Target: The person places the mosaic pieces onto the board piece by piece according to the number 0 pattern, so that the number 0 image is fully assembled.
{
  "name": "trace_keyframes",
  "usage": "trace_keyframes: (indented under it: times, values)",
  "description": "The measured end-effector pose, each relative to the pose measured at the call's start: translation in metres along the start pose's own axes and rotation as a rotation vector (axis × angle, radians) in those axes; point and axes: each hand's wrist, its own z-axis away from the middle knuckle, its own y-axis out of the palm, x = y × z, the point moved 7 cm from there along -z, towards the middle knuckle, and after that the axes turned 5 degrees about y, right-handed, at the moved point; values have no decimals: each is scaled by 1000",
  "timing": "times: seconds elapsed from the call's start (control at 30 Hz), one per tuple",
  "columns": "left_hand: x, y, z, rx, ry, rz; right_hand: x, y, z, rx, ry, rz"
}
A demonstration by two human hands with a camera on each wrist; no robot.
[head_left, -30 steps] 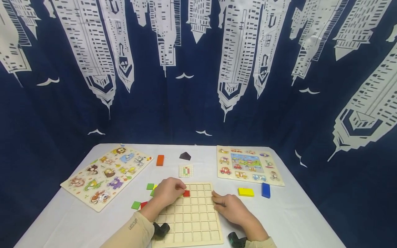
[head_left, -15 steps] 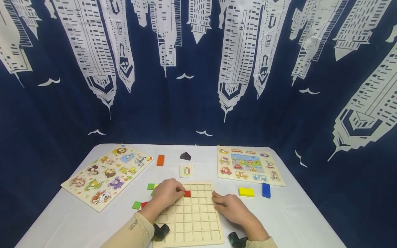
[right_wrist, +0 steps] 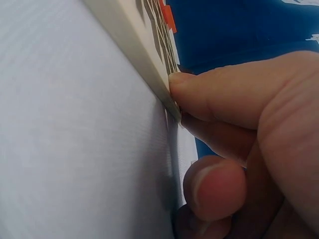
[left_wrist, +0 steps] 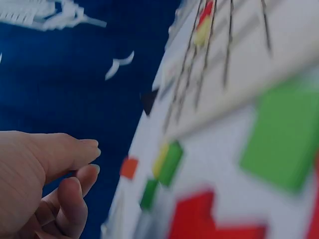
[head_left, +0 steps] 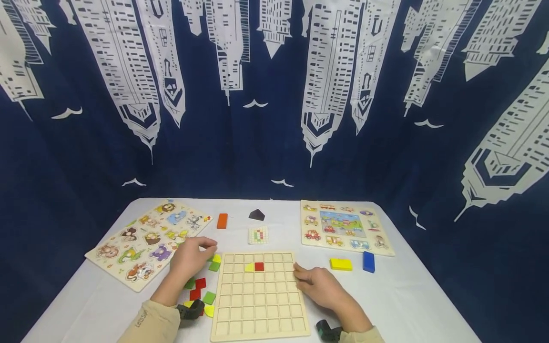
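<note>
A wooden grid board (head_left: 261, 309) lies in front of the person, with a yellow tile (head_left: 249, 267) and a red tile (head_left: 259, 267) side by side in its upper cells. The left hand (head_left: 190, 257) hovers over the table left of the board, its loosely bent fingers holding nothing. Beneath and around it lie several loose tiles: green (head_left: 209, 297), red (head_left: 200, 283) and yellow (head_left: 208, 310). The right hand (head_left: 319, 286) pinches the board's right edge; in the right wrist view the thumb (right_wrist: 214, 92) rests on the rim.
Behind the board lies a small pattern card (head_left: 258, 235). An animal puzzle (head_left: 150, 238) is at the left, a vehicle puzzle (head_left: 343, 226) at the right. Orange (head_left: 222, 221), black (head_left: 257, 215), yellow (head_left: 340, 264) and blue (head_left: 368, 262) blocks lie around on the white table.
The left hand has left the yellow tile in the cell beside the red one and moved left, off the board to the loose tiles. The right hand has stayed on the board's edge.
</note>
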Motion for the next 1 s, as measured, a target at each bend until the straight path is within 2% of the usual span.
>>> trace_keyframes:
  times: [0.1,0.2,0.33,0.47,0.67,1.0]
  values:
    - [18,-1,3,-15,-12,40,-1,-1,0,-3,7,9]
    - [25,6,5,-17,44,29,-2,-2,0,-11,3,6]
    - [27,19,5,17,106,-51,-1,-1,1,-10,4,-17]
    - [30,25,5,68,96,-102,0,0,2,-11,2,-25]
    - [30,26,4,86,89,-123,0,0,2,-11,14,-25]
    - [29,27,3,81,77,-105,2,0,2,-17,6,-14]
